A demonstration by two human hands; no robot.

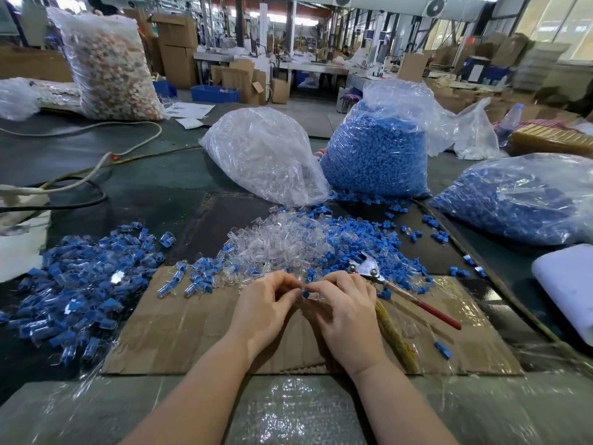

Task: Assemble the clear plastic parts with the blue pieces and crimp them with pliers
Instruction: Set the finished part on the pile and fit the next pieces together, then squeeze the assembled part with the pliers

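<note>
My left hand (261, 305) and my right hand (345, 305) meet over a cardboard sheet (179, 332). Between their fingertips they pinch one small piece together: a blue piece (305, 294) set in a clear plastic part (314, 296). Just beyond my fingers lies a heap of loose clear parts (276, 245) mixed with loose blue pieces (362, 245). The pliers (372, 271), with a red-tipped handle, lie on the table beside my right hand, untouched. A pile of joined blue-and-clear pieces (83, 284) spreads out at the left.
A bag of clear parts (263, 155) and two bags of blue pieces (375, 155) (519, 200) stand behind the heap. Cables (96, 168) run across the table at left. A white block (568, 284) sits at the right edge. A yellow wrapped handle (394, 335) lies under my right wrist.
</note>
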